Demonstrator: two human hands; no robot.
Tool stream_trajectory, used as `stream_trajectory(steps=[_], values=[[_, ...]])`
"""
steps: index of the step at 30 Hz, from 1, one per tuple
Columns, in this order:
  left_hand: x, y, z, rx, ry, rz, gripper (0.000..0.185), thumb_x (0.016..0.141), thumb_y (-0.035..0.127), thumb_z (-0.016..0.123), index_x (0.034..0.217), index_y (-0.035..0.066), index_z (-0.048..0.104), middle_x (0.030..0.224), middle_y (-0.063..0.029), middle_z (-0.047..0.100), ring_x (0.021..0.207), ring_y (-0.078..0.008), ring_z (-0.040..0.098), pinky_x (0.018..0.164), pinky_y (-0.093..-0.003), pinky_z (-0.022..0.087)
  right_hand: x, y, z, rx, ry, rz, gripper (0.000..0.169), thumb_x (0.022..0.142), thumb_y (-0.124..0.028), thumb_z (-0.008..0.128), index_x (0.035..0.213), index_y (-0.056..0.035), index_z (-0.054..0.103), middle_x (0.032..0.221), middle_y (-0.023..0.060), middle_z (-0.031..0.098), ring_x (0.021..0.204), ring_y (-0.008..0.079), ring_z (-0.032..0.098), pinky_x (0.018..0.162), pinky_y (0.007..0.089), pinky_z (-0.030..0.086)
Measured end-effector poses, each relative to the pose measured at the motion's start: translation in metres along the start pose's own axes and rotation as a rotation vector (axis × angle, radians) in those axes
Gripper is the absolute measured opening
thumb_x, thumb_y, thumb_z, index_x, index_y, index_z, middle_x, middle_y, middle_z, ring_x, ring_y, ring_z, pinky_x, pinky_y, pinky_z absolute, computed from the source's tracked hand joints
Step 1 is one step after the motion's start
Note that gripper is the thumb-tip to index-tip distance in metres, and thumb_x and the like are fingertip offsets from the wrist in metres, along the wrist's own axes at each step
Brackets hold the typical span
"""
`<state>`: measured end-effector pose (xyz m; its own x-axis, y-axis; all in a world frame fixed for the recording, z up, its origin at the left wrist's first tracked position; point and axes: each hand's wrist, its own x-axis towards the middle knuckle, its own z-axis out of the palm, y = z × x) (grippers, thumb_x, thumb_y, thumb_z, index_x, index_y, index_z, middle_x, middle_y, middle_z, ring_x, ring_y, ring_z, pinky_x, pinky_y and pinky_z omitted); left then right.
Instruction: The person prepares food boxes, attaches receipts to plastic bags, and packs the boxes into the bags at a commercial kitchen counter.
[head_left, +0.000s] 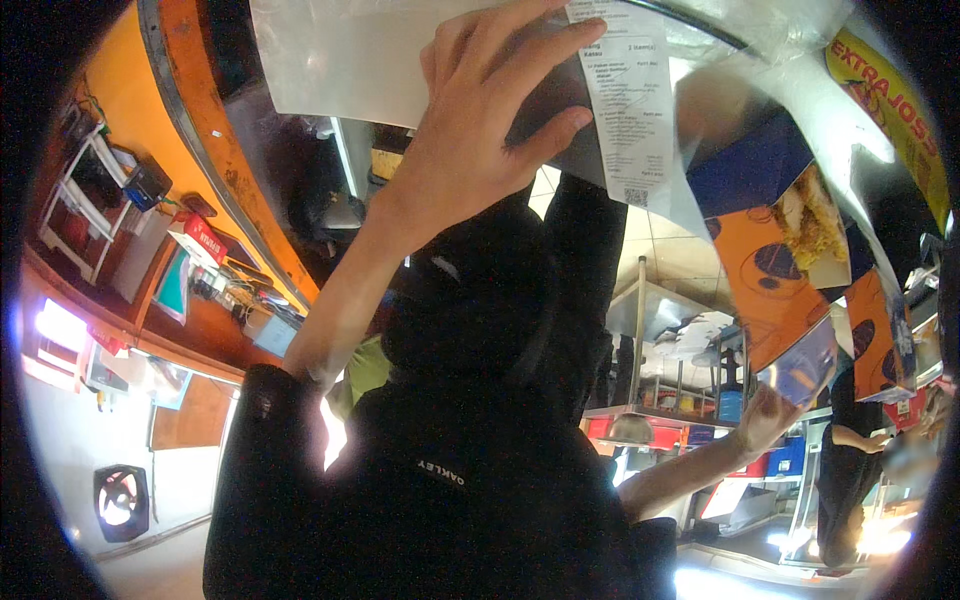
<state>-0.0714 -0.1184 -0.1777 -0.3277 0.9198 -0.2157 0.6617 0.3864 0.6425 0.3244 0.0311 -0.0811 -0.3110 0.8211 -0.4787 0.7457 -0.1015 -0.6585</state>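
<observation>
My left hand (480, 127) reaches up with fingers spread, index fingertip over the edge of a white printed receipt (634, 112); its other fingertips are partly cut off, so its grip is unclear. Behind it spreads a whitish translucent plastic sheet (337, 67). At the right, my right hand (776, 412) holds the lower end of an orange and blue food box (769, 285), which partly hides it. What looks like fried food (810, 221) shows on or in the box. Clear plastic (847, 165) lies around it, and a similar orange panel (877, 337) stands beside it.
An orange counter edge (217, 142) curves along the upper left. A cluttered brown shelf (172, 330) and a fan (121, 502) are at the left. A metal rack (645, 412) stands beyond my right arm; another person (847, 480) is farther right. A yellow Extra Joss item (892, 112) borders the upper right.
</observation>
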Motion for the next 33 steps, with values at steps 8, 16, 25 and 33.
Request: stream_trajectory(steps=[8,16,25,33], values=[[-0.011,0.009,-0.008,-0.094,0.06,0.107,0.051,0.082,0.012,0.072,0.13,0.016,0.059,0.142,-0.0093,0.048,0.129,-0.0299,0.044,0.109,-0.0408,0.03,-0.003,0.036,-0.007,0.116,-0.022,-0.118,0.058,0.076,-0.014,0.073,0.13,-0.0011,0.055,0.134,0.0135,0.053,0.122,0.0276,0.051,0.101,0.0401,0.044],[-0.009,0.073,-0.008,-0.337,-0.332,0.305,0.094,0.067,0.03,0.087,0.145,0.007,0.039,0.149,-0.0163,0.039,0.14,-0.0339,0.032,0.116,-0.0448,0.024,0.023,-0.01,0.036,0.479,-0.297,-0.079,0.057,0.072,-0.003,0.081,0.124,-0.0026,0.059,0.116,0.0066,0.064,0.104,0.0158,0.061,0.091,0.032,0.052],[0.038,0.098,0.015,-0.591,-0.597,0.221,0.057,0.073,0.008,0.084,0.122,0.003,0.054,0.116,-0.0054,0.062,0.107,-0.0154,0.059,0.094,-0.0315,0.048,0.037,0.004,0.045,0.769,-0.583,-0.212,0.057,0.075,0.004,0.078,0.127,-0.0051,0.057,0.115,0.0048,0.065,0.106,0.0145,0.06,0.096,0.0305,0.052],[0.041,0.101,0.01,-0.599,-0.531,0.154,0.052,0.071,-0.004,0.081,0.115,0.006,0.054,0.112,-0.0057,0.059,0.102,-0.0147,0.059,0.089,-0.0296,0.05,0.029,0.024,0.042,0.719,-0.241,-0.525,0.056,0.073,0.004,0.08,0.123,-0.0056,0.056,0.126,0.0041,0.053,0.112,0.0158,0.055,0.094,0.0323,0.05]])
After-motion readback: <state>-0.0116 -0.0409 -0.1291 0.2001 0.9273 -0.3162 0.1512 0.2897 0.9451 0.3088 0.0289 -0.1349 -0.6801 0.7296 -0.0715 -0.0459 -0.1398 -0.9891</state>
